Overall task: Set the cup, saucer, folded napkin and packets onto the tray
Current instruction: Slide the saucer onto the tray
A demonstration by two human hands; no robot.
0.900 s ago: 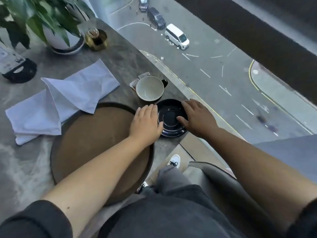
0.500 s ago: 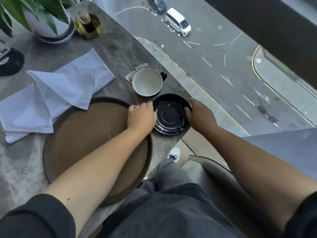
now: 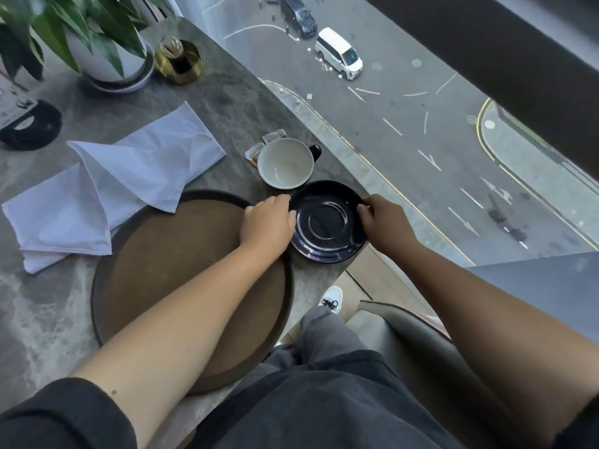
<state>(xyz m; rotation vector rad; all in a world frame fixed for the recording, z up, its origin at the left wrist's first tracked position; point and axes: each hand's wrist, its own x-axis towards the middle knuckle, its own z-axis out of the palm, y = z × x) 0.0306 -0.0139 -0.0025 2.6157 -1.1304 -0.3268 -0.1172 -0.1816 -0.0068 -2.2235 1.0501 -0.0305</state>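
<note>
A black saucer (image 3: 327, 222) sits at the table's right edge, just right of the round brown tray (image 3: 155, 270). My left hand (image 3: 267, 223) grips the saucer's left rim and my right hand (image 3: 384, 223) grips its right rim. Just beyond the saucer stands an empty cup (image 3: 287, 163), white inside with a black handle. Two small packets (image 3: 264, 145) lie behind the cup. A white napkin (image 3: 107, 189), loosely folded, lies left of the cup with one corner over the tray's far rim.
The grey marble table (image 3: 227, 102) ends in a curved edge beside a window with a street far below. At the back stand a potted plant (image 3: 107, 50), a gold holder (image 3: 180, 63) and a black stand (image 3: 30, 124). My legs and a chair are below.
Both hands slid from on top of the saucer out to its opposite rims and now grip it. The saucer's right side looks slightly raised.
</note>
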